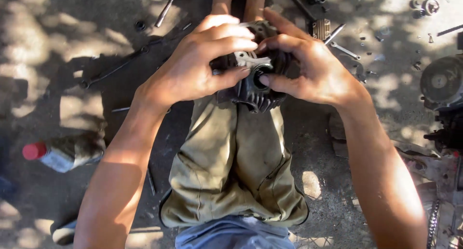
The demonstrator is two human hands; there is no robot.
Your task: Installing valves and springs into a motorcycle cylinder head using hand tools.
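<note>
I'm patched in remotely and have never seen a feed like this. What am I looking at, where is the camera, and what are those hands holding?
There is one picture, from a camera worn on the person's head, looking down at their own two bare hands and their legs in olive trousers. The left hand and right hand together hold a dark finned metal engine part with a round opening above the knees; each grip is closed around it. The ground is shaded dirt. On it lie a plastic bottle with a red cap at left, a long thin metal wrench, a silver spanner and small loose nuts. Dark machine parts sit at right.
</note>
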